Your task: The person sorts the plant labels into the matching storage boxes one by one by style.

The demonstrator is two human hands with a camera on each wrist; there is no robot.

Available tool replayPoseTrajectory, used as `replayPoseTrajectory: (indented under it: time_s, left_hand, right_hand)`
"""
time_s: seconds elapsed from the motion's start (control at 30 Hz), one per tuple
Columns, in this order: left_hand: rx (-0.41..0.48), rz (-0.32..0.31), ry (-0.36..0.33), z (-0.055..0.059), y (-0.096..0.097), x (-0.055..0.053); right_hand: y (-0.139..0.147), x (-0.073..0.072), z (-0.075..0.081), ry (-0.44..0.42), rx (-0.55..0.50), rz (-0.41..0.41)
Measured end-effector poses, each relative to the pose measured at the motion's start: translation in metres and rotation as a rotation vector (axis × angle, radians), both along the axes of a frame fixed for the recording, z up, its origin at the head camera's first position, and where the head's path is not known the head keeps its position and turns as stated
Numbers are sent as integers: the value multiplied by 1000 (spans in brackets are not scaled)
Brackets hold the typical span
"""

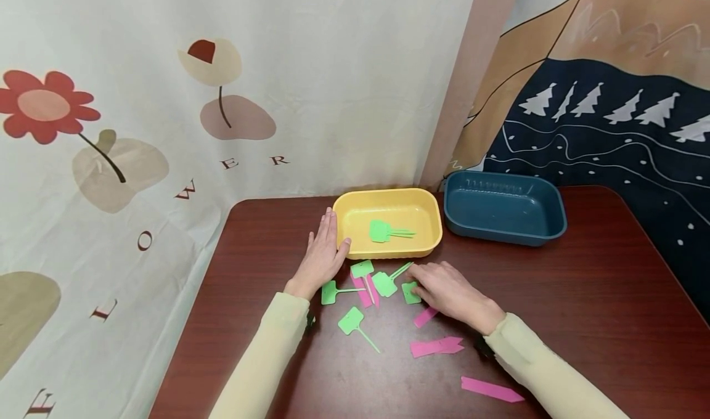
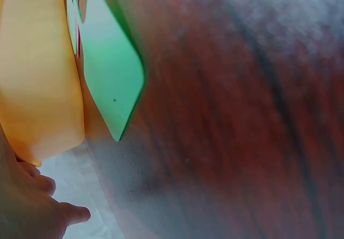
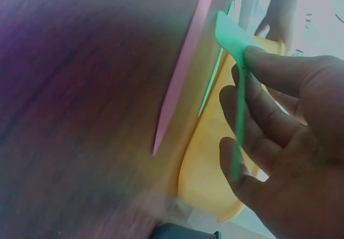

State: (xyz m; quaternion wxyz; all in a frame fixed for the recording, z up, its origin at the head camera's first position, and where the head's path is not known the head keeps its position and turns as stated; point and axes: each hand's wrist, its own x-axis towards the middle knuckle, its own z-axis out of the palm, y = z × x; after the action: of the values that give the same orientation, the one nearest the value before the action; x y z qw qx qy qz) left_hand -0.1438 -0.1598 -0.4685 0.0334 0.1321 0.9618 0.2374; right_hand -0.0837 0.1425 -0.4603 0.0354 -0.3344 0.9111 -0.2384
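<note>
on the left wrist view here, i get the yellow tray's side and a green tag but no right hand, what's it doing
Observer: The right wrist view shows the right hand pinching a green tag between its thumb and fingers.
Operator: ok and is anything lying inside the yellow tray, i only get the outer wall
Observer: Yes, in the head view a small bunch of green tags lies in the yellow tray.
Operator: what stands next to that tray on the far side from the left hand
Observer: A dark blue tray, at the back of the table, just right of the yellow one in the head view.
</note>
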Motion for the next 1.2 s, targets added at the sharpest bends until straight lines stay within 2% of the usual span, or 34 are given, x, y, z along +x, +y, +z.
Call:
replayPoseTrajectory:
  time_s: [0.17, 0.37, 0.57, 0.83, 0.97, 1.2]
  left_hand:
    - [3, -2, -2, 1, 1, 0]
    - [-3, 1, -13, 0, 0, -1]
    - [2, -1, -15, 1, -1, -1]
    - [12, -7, -11, 1, -1, -2]
    - [13, -3, -13, 0, -1, -2]
    - [12, -1, -14, -1, 0, -1]
  right_hand:
    - [3, 1, 6, 38, -36, -1]
    - [5, 0, 11, 86, -33, -27]
    - [6, -7, 21, 107, -46, -49]
    - [2, -32, 46, 149, -112, -55]
    - [-4, -47, 56, 169, -107, -75]
    - [-23, -72, 59, 201, -81, -112]
